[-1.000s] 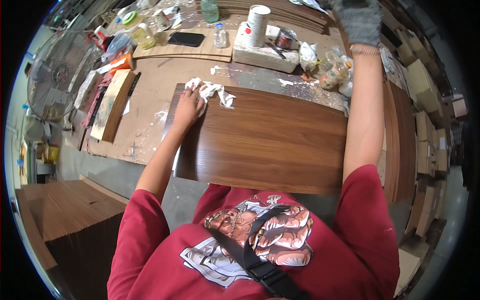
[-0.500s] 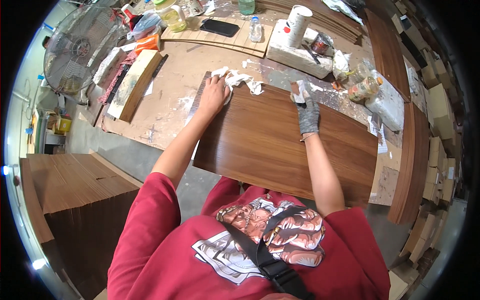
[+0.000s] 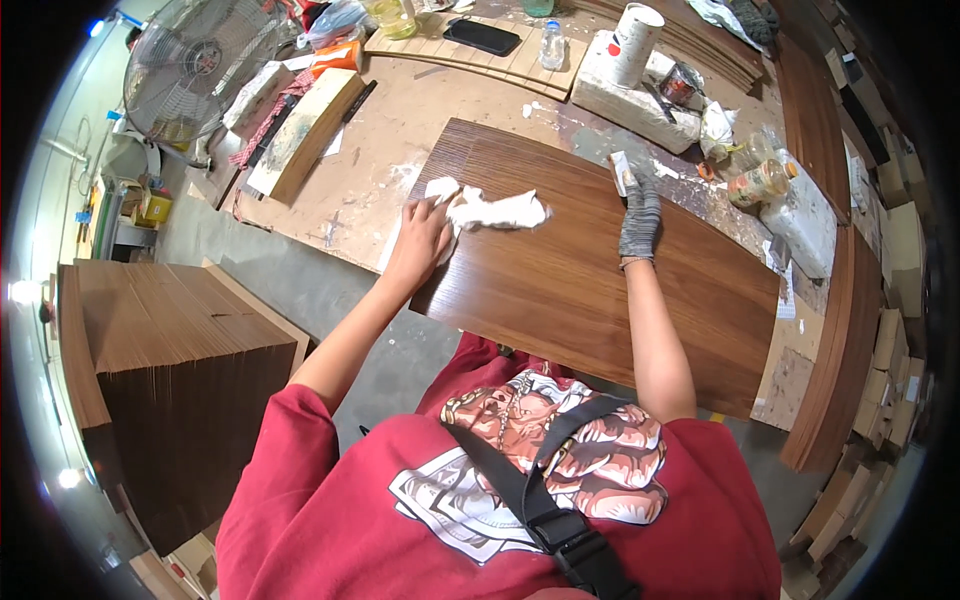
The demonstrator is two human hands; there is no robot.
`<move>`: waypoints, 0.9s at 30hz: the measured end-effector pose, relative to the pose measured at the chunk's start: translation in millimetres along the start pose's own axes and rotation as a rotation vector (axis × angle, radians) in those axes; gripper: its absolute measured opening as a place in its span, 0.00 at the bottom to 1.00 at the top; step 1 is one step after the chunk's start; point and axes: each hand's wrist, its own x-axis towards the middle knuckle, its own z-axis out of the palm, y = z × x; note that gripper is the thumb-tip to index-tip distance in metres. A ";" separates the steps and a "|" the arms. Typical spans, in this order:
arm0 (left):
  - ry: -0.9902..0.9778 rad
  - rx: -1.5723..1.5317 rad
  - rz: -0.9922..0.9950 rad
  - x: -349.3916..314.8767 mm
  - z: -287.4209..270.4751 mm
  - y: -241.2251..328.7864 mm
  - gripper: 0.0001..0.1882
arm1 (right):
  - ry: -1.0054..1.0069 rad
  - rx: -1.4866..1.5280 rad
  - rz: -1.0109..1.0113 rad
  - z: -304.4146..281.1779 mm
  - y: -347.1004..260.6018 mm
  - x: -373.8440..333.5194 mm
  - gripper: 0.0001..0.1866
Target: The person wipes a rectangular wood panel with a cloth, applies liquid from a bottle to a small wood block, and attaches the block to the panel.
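A dark brown wood-grain board (image 3: 560, 290) lies on the worktable in front of me. At its left end my left hand (image 3: 425, 240) is closed on a crumpled white cloth (image 3: 500, 210), which trails to the right over the board. My right hand (image 3: 640, 225) wears a grey knitted glove and rests near the board's far edge. Its fingers are closed round a small brown-and-white flat piece (image 3: 622, 173); its exact kind is unclear, and the glove hides part of it.
At the back stand a white cylinder (image 3: 637, 45), a foam block (image 3: 600, 90), a small bottle (image 3: 552, 47) and a phone (image 3: 481, 37). An oil bottle (image 3: 762, 181) is at the right. Leftward are a wooden block (image 3: 310, 135), a fan (image 3: 205, 65) and stacked brown panels (image 3: 185, 315).
My left hand has drawn the white cloth from the board's far left corner toward me along the left end. My right hand stays near the far edge, its piece now turned more upright.
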 end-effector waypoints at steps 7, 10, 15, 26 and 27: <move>-0.060 0.023 -0.034 -119.4 -46.3 11.0 0.21 | -0.005 -0.036 0.054 5.8 8.3 2.3 0.17; -0.084 -0.007 -0.069 -158.0 -61.2 16.5 0.21 | -0.017 0.034 0.080 5.4 15.8 7.4 0.18; -0.340 -0.105 -0.077 -229.1 -64.2 15.4 0.21 | -0.037 0.060 0.117 5.7 22.5 13.2 0.20; 0.019 -0.042 -0.059 -168.0 -49.1 58.0 0.17 | 0.034 0.100 0.216 -0.1 34.1 15.1 0.21; 0.014 -0.046 -0.050 -171.4 -51.5 51.8 0.17 | 0.026 0.121 0.274 0.6 32.5 14.4 0.21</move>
